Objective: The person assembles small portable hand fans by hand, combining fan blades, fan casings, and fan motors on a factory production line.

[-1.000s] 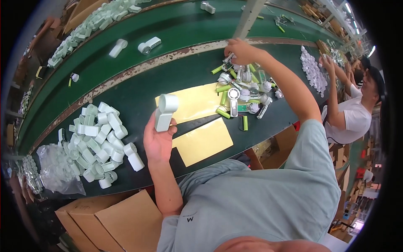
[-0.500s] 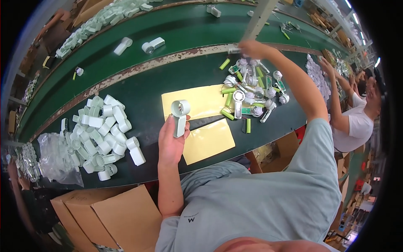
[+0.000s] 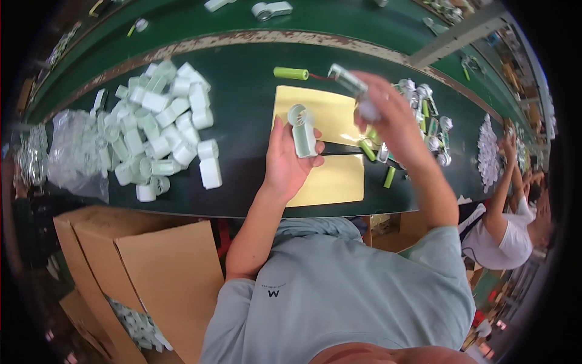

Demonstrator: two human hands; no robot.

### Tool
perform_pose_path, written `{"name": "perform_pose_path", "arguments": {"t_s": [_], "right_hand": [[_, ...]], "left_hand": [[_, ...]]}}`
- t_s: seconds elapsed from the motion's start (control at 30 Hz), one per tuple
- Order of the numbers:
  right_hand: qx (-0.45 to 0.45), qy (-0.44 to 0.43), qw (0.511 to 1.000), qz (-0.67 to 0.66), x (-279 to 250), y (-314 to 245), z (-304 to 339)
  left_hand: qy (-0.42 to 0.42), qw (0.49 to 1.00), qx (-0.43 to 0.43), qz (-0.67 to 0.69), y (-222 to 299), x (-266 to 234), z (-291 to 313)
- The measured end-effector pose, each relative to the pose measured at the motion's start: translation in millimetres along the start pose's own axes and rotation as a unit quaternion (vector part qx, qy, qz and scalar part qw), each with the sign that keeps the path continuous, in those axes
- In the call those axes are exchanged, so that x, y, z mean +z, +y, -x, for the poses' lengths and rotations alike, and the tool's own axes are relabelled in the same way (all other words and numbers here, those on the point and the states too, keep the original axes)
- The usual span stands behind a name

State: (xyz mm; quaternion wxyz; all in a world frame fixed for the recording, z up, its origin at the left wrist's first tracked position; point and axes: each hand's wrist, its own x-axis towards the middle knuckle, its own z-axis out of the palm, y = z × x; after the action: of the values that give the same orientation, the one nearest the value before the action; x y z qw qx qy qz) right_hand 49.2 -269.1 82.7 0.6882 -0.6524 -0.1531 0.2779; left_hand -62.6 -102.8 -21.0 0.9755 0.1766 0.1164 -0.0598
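Head view: dark green table (image 3: 242, 115), smooth top, its far edge a rail (image 3: 242, 41) of worn, flaking paint. Beyond that, a green conveyor belt (image 3: 339, 21) with a few loose pieces; a metal post (image 3: 461, 39) slants up at far right. Two yellow sheets (image 3: 330, 124) lie mid-table. Left hand (image 3: 284, 164): grip curled round a pale green casing (image 3: 304, 144), hollow side up, above the sheets. Right hand (image 3: 394, 118), blurred: grip grasping a fan assembly (image 3: 347, 79), right of and beyond the casing; a red wire runs left to a green battery (image 3: 291, 73). Whether the battery touches the table, I can't tell. Left, a casing heap (image 3: 157, 127) beside a clear plastic bag (image 3: 76, 155); near left, below the table, an opened cardboard box (image 3: 170, 261). Far right, a co-worker (image 3: 503, 242) in white.
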Motion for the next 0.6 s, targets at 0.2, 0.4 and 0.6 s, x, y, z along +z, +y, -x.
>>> {"name": "perform_pose_path", "arguments": {"t_s": [0.2,0.4,0.6], "right_hand": [[-0.237,-0.030,0.908,0.344,50,56,53],[-0.310,-0.014,0.877,0.368,49,75,69],[-0.312,0.062,0.869,0.380,48,76,70]], "left_hand": [[0.069,0.993,0.093,-0.026,14,1,8],[0.082,0.983,0.133,-0.092,15,-12,12],[0.110,0.952,0.158,-0.236,15,-1,12]]}}
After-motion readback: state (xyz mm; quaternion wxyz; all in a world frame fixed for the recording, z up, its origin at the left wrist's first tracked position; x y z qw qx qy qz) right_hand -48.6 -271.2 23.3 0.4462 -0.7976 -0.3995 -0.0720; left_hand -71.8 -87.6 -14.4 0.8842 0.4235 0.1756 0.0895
